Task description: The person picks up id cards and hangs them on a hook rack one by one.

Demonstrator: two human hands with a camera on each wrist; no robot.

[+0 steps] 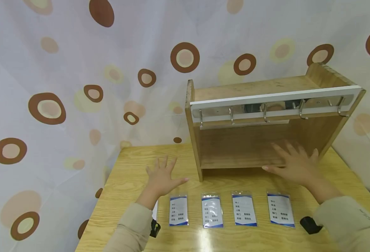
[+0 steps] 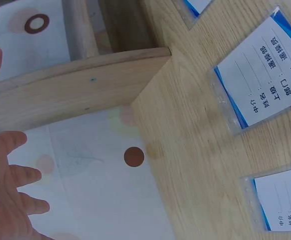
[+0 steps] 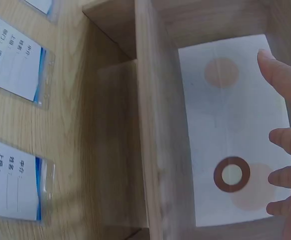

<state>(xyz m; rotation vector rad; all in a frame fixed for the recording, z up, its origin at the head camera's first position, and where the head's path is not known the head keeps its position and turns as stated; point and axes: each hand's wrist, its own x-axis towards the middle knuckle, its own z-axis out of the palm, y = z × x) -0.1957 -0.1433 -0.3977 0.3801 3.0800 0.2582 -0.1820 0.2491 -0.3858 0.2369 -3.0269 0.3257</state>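
Sleeves (image 1: 129,225) (image 1: 348,218) flank four badges (image 1: 212,211) below the hands (image 1: 161,180) (image 1: 299,168).

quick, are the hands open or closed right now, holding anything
Left hand: open, spread wide, holding nothing.
Right hand: open, spread wide, holding nothing.

Five badges (image 1: 178,210), five hooks (image 1: 265,112), one shelf (image 1: 241,143)
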